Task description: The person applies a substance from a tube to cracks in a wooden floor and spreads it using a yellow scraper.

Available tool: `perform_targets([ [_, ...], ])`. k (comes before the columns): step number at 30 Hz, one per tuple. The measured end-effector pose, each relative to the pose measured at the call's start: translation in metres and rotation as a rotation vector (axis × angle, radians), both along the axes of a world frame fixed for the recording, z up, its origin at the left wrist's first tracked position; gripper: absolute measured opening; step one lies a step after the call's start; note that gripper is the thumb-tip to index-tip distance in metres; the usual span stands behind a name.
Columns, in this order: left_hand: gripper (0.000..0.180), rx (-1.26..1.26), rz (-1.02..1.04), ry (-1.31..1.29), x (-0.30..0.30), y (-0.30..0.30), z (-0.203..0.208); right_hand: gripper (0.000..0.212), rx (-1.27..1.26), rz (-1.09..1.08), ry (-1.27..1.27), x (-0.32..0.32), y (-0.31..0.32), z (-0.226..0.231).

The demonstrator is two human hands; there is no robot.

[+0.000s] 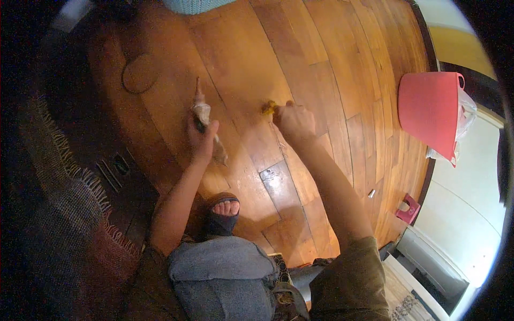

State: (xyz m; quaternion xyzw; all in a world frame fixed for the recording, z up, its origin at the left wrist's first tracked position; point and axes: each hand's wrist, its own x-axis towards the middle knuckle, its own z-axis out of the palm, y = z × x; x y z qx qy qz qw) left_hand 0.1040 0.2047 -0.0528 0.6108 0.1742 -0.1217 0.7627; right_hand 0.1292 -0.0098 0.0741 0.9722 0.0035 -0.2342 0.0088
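Left hand is closed around the middle of a pale, pinkish spindle-shaped object, perhaps a long shell; one narrow tip points away from the body, and the other tapers out below the thumb. Its fingers are curled on the far side, with a dark green patch showing beside them. Right hand is bent into a fist, back upward, gripping a small yellow thing that pokes out on its left; whether that touches the floor I cannot tell. Both forearms reach forward from dark sleeves, the right one slanting inward, and the hands stand well apart.

Beneath them spreads a floor of glossy wooden planks. A thin dark ring lies toward its left side, and a light-blue textured thing sits at its far edge. Along the right edge, beside a dark skirting, stand a pink tub with a clear plastic bag in it and, nearer, a small pink box-like object; a little whitish cylinder lies just in from there. Near the body are a sandalled foot, grey cloth over the lap and, leftward, a fringed woven blanket.
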Motion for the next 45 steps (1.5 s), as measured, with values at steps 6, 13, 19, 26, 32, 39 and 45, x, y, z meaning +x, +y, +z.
perform_targets([
  [6,0.062,-0.031,-0.017,-0.036,-0.001,-0.004,-0.012,0.016,0.007,0.119,-0.067,0.03,-0.01,-0.004],
  [13,0.065,-0.046,-0.02,-0.058,-0.001,-0.002,-0.009,0.017,-0.04,0.238,-0.029,0.019,-0.014,-0.006],
  [19,0.065,-0.034,-0.016,-0.028,-0.002,-0.001,-0.01,0.017,-0.006,0.258,-0.045,0.02,-0.014,0.0],
  [26,0.067,-0.052,-0.009,0.086,-0.001,-0.005,0.007,0.017,-0.009,0.25,0.009,0.019,-0.023,0.0],
  [32,0.065,0.037,-0.076,-0.006,-0.005,0.008,-0.031,0.017,0.04,0.131,-0.008,0.005,-0.02,-0.002],
  [39,0.063,-0.071,-0.052,0.033,0.001,-0.003,-0.009,0.019,0.019,-0.022,-0.028,0.018,0.001,0.008],
  [45,0.065,-0.089,-0.015,0.086,-0.004,0.002,-0.014,0.013,0.003,-0.029,0.05,-0.028,-0.004,-0.004],
])
